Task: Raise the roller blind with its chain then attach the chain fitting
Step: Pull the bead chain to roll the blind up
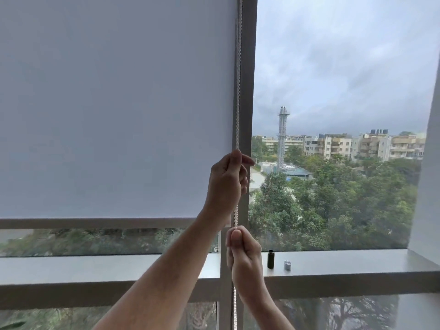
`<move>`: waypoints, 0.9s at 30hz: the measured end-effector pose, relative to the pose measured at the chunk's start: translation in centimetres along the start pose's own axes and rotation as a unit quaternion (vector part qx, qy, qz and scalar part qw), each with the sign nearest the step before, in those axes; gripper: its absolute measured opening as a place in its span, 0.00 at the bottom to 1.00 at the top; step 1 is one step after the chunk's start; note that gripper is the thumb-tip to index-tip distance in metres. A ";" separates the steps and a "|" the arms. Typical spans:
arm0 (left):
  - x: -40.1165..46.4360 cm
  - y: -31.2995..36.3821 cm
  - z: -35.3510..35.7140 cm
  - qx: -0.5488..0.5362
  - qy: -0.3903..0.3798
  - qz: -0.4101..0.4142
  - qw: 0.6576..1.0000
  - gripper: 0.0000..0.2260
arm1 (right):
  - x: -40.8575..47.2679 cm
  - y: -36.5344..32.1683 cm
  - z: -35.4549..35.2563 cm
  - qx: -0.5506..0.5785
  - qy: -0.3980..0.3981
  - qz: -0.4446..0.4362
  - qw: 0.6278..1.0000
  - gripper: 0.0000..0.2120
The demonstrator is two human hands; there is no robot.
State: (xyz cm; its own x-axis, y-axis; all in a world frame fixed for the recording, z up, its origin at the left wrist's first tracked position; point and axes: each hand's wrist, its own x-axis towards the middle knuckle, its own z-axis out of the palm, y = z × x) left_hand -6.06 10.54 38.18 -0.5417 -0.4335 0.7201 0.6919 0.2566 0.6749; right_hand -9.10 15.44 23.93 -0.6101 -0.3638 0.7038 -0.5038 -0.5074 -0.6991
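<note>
A pale grey roller blind [114, 103] covers the left window pane, its bottom bar [95, 223] hanging a little above the sill. The white bead chain [237, 91] runs down the blind's right edge beside the window post. My left hand [226, 182] grips the chain high up, fingers curled round it. My right hand [244, 256] grips the same chain lower down, thumb on top. Below it the chain [235, 310] hangs on out of view. A black cylindrical piece [270, 259] and a small grey one [287, 265] stand on the sill [345, 263] to the right.
The grey window post [247, 91] stands just right of the chain. The right pane [345, 91] is uncovered and shows trees, buildings and a tower. A white wall [428, 186] borders the window at far right. The sill [95, 267] runs across below both panes.
</note>
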 end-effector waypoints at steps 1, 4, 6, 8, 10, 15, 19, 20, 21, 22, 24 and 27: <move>-0.3 -0.2 0.5 -0.015 0.015 0.004 1.000 0.18 | -0.1 0.1 -0.1 0.014 -0.006 0.009 1.000 0.19; -1.1 -0.7 1.4 -0.007 0.048 0.041 0.998 0.18 | 0.3 0.1 -0.9 0.066 -0.034 0.050 0.996 0.18; -1.8 -1.0 1.4 0.016 0.064 0.052 0.996 0.18 | 1.0 -0.2 -1.7 0.084 -0.060 0.069 0.992 0.18; -2.6 -1.9 1.1 0.044 0.070 0.058 0.995 0.18 | 2.5 -0.7 -2.6 0.079 -0.057 0.062 0.993 0.20; -3.9 -3.4 0.9 0.066 0.073 0.058 0.993 0.17 | 4.9 -2.0 -3.3 0.093 -0.048 0.064 0.992 0.21; -7.3 -6.5 0.1 0.071 0.071 0.024 0.995 0.17 | 10.0 -7.8 -1.9 0.100 -0.066 0.036 0.992 0.17; -8.8 -7.4 0.0 0.085 0.070 0.020 0.994 0.17 | 12.6 -11.8 0.5 0.130 -0.096 0.033 0.986 0.15; -9.0 -7.4 0.0 0.084 0.069 0.022 0.994 0.16 | 13.0 -12.4 1.0 0.132 -0.084 0.031 0.987 0.15; -9.2 -7.4 0.0 0.082 0.067 0.024 0.994 0.16 | 13.4 -12.8 1.4 0.126 -0.068 0.024 0.989 0.16; -9.2 -7.4 -0.1 0.080 0.064 0.024 0.994 0.16 | 13.5 -13.0 1.8 0.110 -0.051 0.005 0.993 0.17; -9.0 -7.3 -0.6 0.066 0.050 0.020 0.996 0.17 | 13.4 -12.8 2.1 0.050 -0.019 -0.067 0.996 0.18; -7.9 -6.9 -2.1 0.035 -0.007 0.018 0.999 0.18 | 12.5 -12.1 1.7 -0.029 0.009 -0.159 0.987 0.18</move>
State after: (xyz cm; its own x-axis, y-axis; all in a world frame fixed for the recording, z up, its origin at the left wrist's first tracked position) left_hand -5.54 10.36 27.48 -0.5240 -0.4117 0.7456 0.6757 0.3320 0.6582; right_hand -9.56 15.67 41.35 -0.4262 -0.1802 0.8865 -0.7048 -0.5481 -0.4503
